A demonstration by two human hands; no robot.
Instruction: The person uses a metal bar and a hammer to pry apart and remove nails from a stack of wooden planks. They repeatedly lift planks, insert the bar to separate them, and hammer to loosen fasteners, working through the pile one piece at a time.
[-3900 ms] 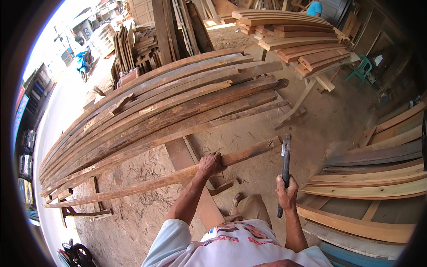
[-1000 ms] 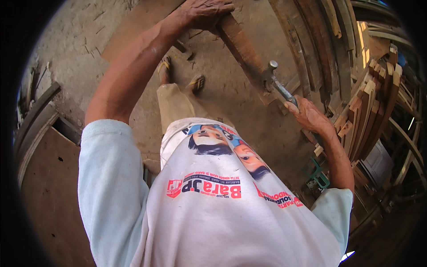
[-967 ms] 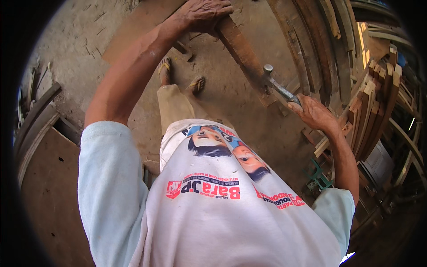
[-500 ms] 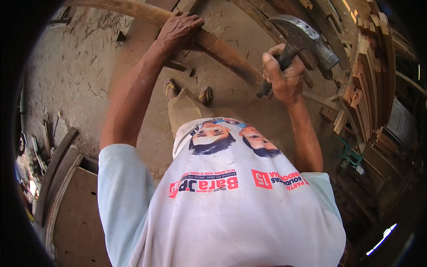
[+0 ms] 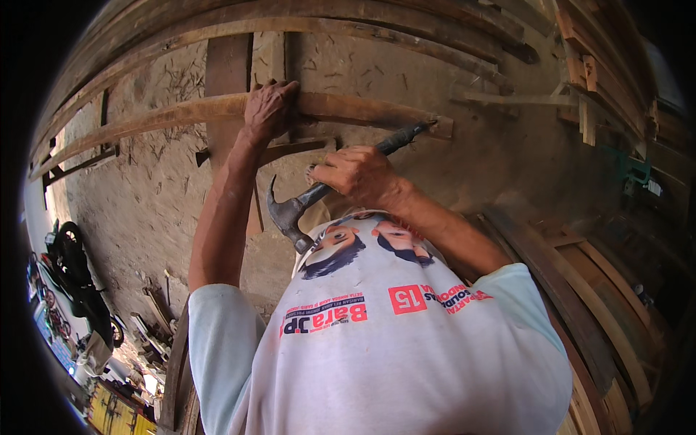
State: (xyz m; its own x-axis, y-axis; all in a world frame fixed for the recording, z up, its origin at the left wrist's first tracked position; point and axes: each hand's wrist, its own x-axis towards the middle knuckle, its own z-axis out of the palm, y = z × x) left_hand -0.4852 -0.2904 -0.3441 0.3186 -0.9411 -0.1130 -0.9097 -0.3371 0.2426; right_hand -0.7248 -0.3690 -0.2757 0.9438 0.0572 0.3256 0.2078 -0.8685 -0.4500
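Note:
My left hand is closed around a long brown wooden plank, which runs across the view in front of me. In my right hand is a claw hammer, gripped by its dark handle. Its metal head hangs close to the front of my shirt, with the claw pointing away from me. The butt of the handle overlaps the plank's right end in view; whether the two touch I cannot tell. Under the plank, near my left hand, stands a reddish-brown board.
Several long planks lie beyond the one I hold. Stacked timber stands at the far right, and more boards lie at the near right. Nails or splinters litter the dirt floor. A motorbike is parked at the left.
My right hand has swung inward, bringing the hammer's head from the upper right to near my shirt. The left hand still grips the plank. The view has turned.

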